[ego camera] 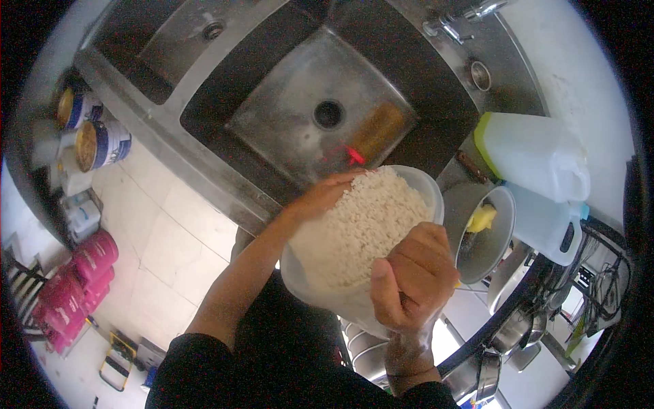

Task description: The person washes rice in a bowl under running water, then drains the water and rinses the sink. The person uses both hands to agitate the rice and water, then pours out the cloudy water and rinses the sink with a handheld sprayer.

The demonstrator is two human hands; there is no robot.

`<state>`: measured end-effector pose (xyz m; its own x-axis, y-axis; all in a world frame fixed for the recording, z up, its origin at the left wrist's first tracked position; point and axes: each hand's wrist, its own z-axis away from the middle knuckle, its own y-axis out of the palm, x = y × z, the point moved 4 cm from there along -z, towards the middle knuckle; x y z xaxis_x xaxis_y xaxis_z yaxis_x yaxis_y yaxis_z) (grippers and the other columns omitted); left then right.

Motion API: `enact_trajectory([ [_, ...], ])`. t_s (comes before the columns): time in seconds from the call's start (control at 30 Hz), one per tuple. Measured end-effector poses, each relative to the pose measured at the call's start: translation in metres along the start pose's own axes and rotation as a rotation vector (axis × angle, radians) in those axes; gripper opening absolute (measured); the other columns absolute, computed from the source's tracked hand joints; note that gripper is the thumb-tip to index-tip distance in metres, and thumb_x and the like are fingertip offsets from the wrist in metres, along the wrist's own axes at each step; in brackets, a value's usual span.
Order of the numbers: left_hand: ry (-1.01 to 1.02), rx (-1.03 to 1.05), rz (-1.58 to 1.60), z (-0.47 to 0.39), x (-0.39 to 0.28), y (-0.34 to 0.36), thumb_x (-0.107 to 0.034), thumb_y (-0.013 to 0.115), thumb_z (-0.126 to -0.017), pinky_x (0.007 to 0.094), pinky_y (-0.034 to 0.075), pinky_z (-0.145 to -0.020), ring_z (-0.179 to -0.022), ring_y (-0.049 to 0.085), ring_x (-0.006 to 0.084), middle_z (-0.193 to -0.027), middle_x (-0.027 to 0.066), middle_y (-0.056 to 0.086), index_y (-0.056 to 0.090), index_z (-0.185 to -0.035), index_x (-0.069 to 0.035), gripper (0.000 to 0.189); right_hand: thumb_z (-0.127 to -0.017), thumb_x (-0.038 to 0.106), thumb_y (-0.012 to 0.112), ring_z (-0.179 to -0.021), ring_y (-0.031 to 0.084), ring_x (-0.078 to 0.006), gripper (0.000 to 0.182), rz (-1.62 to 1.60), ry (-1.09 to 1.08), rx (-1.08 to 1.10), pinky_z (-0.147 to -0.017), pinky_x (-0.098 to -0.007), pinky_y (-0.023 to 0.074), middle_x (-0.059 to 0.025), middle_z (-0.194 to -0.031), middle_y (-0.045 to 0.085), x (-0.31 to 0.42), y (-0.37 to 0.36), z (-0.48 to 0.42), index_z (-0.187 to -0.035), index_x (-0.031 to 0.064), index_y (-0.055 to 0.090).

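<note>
A translucent plastic tub (pixel 438 197) of white rice grains (pixel 375 230), with cloudy liquid at its lower left part, is tilted over the near edge of a steel sink (pixel 301 82). My right hand (pixel 419 276) is closed in a fist at the tub's near right rim; what its fingers hold is hidden. My left hand (pixel 327 197) lies along the tub's far left rim, its fingertips partly behind the rice. Beyond the tub, a brownish patch and a small red thing (pixel 355 156) show on the sink floor near the round drain (pixel 328 113).
Right of the tub are a metal pot (pixel 511 230) with a yellow piece inside, a white plastic jug (pixel 531 153) and a bluish jug (pixel 541 225). A tap (pixel 449 30) stands at the sink's far right. Buckets (pixel 110 145) and pink packages (pixel 76 286) are at left.
</note>
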<state>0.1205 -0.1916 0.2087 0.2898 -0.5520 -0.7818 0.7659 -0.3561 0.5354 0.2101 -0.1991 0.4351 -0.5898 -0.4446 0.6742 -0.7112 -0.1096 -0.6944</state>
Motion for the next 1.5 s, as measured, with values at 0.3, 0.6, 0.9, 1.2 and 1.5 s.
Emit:
enact_trajectory([
  [0.3, 0.19, 0.054, 0.03, -0.002, 0.013, -0.005, -0.006, 0.04, -0.094, 0.0315, 0.026, -0.112, -0.133, 0.039, 0.0204, -0.142, 0.0102, 0.046, 0.046, -0.137, 0.002, 0.044, -0.065, 0.006, 0.07, -0.051, 0.047, -0.0254, 0.024, 0.014, 0.002, 0.031, -0.055, -0.0393, 0.0391, -0.0042, -0.054, 0.046, 0.002, 0.002, 0.0, -0.054, 0.0101, 0.05],
  [0.6, 0.006, -0.027, -0.064, 0.004, -0.001, -0.002, -0.004, 0.04, -0.093, 0.0312, 0.026, -0.112, -0.134, 0.038, 0.0203, -0.143, 0.0107, 0.046, 0.045, -0.138, 0.002, 0.046, -0.066, 0.006, 0.07, -0.049, 0.045, -0.0254, 0.024, 0.01, -0.009, 0.041, -0.053, -0.0394, 0.0368, -0.0039, -0.053, 0.044, 0.001, 0.003, -0.001, -0.054, 0.0107, 0.049],
  [0.9, 0.022, 0.004, 0.104, 0.004, 0.001, -0.001, -0.003, 0.04, -0.094, 0.0306, 0.028, -0.111, -0.133, 0.04, 0.0197, -0.142, 0.0097, 0.047, 0.048, -0.135, 0.002, 0.043, -0.065, 0.006, 0.07, -0.049, 0.046, -0.0247, 0.024, 0.006, -0.018, 0.026, -0.053, -0.0389, 0.0364, -0.0037, -0.053, 0.044, 0.001, 0.005, -0.003, -0.053, 0.01, 0.05],
  [1.2, -0.008, -0.024, 0.143, -0.002, 0.017, -0.005, -0.005, 0.043, -0.094, 0.0303, 0.028, -0.111, -0.133, 0.039, 0.019, -0.143, 0.0091, 0.046, 0.047, -0.136, 0.002, 0.043, -0.067, 0.013, 0.063, -0.05, 0.043, -0.0261, 0.025, 0.015, 0.081, 0.019, -0.062, -0.0376, 0.038, -0.0077, -0.05, 0.045, 0.002, 0.006, 0.0, -0.05, 0.0032, 0.047],
  [1.5, -0.036, -0.01, 0.172, 0.004, 0.002, 0.002, -0.016, 0.046, -0.095, 0.0312, 0.03, -0.11, -0.131, 0.042, 0.0194, -0.143, 0.0079, 0.047, 0.045, -0.139, 0.0, 0.047, -0.065, 0.005, 0.071, -0.051, 0.048, -0.0248, 0.024, 0.014, -0.008, 0.064, -0.055, -0.0388, 0.0391, -0.0042, -0.054, 0.046, 0.003, 0.005, -0.002, -0.054, 0.0102, 0.05],
])
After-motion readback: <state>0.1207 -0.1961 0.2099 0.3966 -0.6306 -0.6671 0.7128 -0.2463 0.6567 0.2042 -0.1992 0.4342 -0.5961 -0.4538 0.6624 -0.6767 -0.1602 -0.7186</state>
